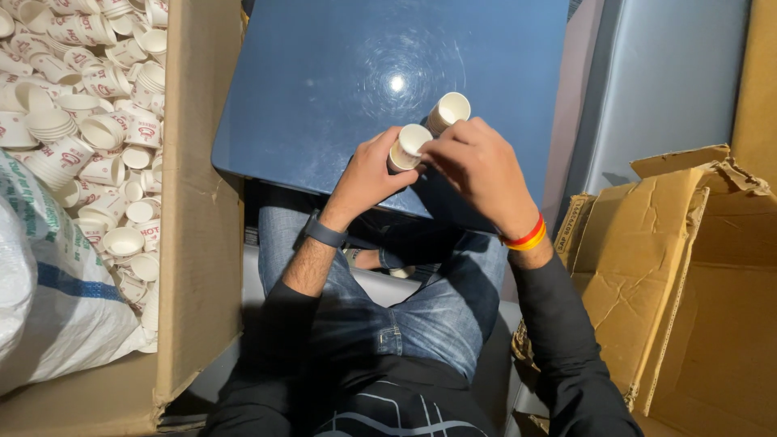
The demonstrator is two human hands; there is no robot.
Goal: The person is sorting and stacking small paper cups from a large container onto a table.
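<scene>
Head view, looking down over your lap. Your left hand (368,174) is closed around a small white paper cup (407,147), its open mouth turned up toward the camera. Your right hand (477,166) is closed on a second paper cup (447,111), held just beside the first, and its fingertips (427,155) touch the rim of the left-hand cup. Both cups are lifted above the dark blue table (324,73), over its near edge and toward the near right corner; neither rests on the surface. A dark wristband (324,232) sits on your left wrist, and red and yellow bands (528,235) on your right. Off the table's left edge, a large cardboard box (198,202) holds a loose heap of white cups with red print (81,121), some nested in short stacks, and a white woven sack (48,275) lies against them. Off the right edge stands a torn cardboard box (680,275).
</scene>
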